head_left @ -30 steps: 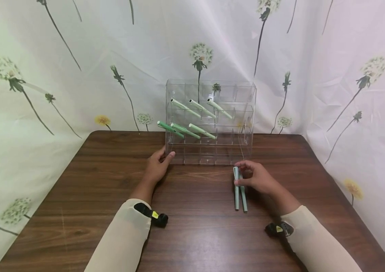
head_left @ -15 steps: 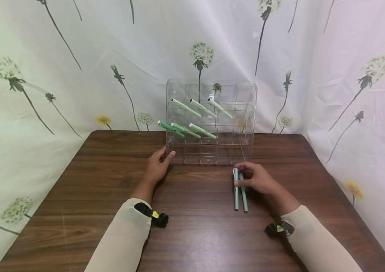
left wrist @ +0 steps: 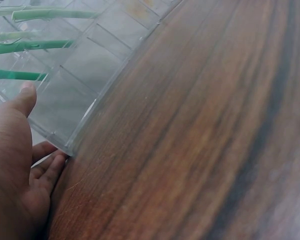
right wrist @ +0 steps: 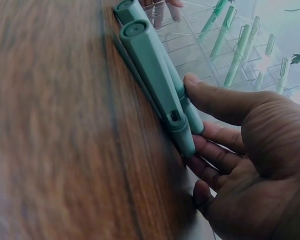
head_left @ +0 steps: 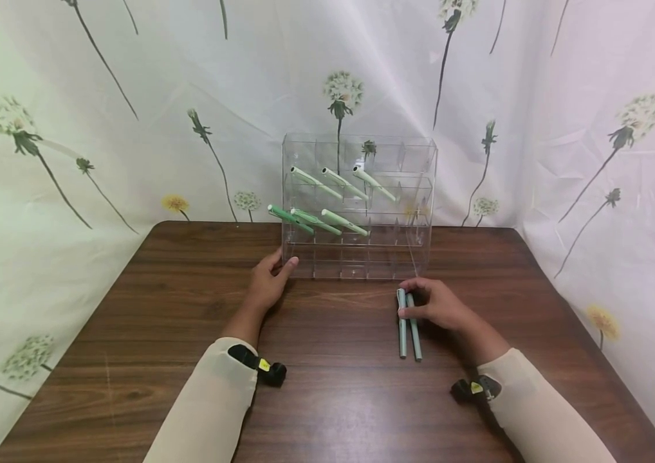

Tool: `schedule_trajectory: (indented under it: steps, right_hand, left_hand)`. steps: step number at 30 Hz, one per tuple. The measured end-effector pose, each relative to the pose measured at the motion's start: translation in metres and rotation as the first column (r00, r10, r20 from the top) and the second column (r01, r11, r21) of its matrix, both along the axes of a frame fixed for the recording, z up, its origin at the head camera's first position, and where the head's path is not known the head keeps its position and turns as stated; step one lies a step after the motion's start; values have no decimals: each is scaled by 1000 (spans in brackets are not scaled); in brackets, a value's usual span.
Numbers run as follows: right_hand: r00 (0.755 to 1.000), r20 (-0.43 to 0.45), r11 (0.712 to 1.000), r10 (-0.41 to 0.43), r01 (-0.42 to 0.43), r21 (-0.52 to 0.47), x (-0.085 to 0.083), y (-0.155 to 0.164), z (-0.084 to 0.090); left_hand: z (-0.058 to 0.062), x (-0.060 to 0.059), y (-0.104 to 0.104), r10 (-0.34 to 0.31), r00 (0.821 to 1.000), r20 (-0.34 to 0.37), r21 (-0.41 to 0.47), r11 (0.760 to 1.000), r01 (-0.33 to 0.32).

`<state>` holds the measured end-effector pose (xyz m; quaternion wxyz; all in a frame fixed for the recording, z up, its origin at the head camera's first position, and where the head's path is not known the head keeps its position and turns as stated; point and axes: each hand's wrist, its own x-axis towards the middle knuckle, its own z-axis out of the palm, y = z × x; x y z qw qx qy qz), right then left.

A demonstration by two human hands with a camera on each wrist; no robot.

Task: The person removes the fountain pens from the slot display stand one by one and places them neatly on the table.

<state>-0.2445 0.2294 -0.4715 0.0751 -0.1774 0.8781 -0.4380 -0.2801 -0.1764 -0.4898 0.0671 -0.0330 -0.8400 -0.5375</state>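
A clear acrylic pen rack (head_left: 356,270) with tiered compartments stands at the back of the table, with several green pens (head_left: 316,222) leaning in its two middle tiers. My left hand (head_left: 266,283) grips the rack's lower left corner; in the left wrist view its thumb (left wrist: 26,97) lies on the front and the other fingers are partly hidden at the side. In front of the rack's right end, my right hand (head_left: 437,302) pinches a blue-green pen (head_left: 403,334) between thumb and fingers. A second blue-green pen (head_left: 415,337) lies right beside it, its upper end close to the fingers.
The brown wooden table (head_left: 327,411) reaches back to a white curtain (head_left: 246,96) printed with dandelions. Black wrist cameras sit at both cuffs. The rack's lowest tier (head_left: 327,263) and top tier (head_left: 385,154) show no pens.
The pinched blue-green pen has slid slightly toward me, its upper end a little lower. The left hand and rack look unchanged.
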Motion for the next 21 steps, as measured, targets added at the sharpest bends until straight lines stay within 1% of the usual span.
schedule_trajectory:
  steps: [6,11,14,21]
  right_hand:
    - [1000,3,1000,-3,3,31,0,0,-1]
    - [1000,-16,998,5,-4,70,0,2,-2]
    - [1000,-27,997,13,-11,73,-1,2,-3]
    - [999,-32,998,39,-37,50,0,3,-3]
  left_hand:
    - [0,0,0,-1,1000,5,0,1000,1]
    - [0,-1,0,11,1000,14,-4,1000,-11]
    - [1,-2,0,11,1000,16,-5,1000,-11]
    - [-1,-3,0,-1,1000,16,21,1000,1]
